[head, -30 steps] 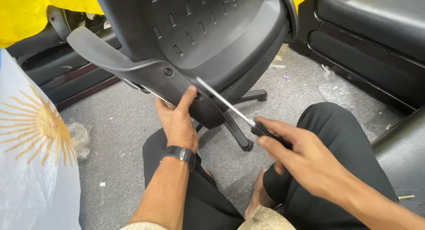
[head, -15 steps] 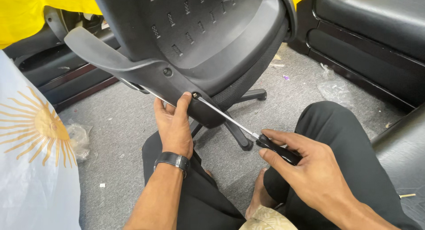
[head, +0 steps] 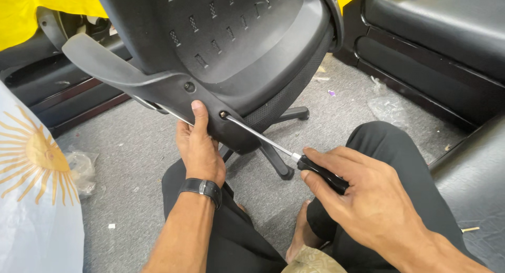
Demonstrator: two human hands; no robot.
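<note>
Left hand [head: 199,149], fingers closed, now grips the office chair [head: 221,52] underside, thumb just beside the screw hole [head: 223,114]. Screwdriver [head: 284,152] tip has moved into that hole; driving looks underway. Right hand [head: 363,199] is wrapped around the black handle. Grey carpet [head: 131,147] lies beneath; black sofa [head: 447,36] stands beyond the right hand.

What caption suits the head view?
Right hand seats a screwdriver in the office chair armrest's screw hole; left hand steadies it.

A black-handled screwdriver [head: 294,158] slants from near right up to far left, its thin metal shaft tipped into a screw hole [head: 223,115] on the underside of a tilted black office chair [head: 226,47], near the armrest [head: 105,68].
</note>
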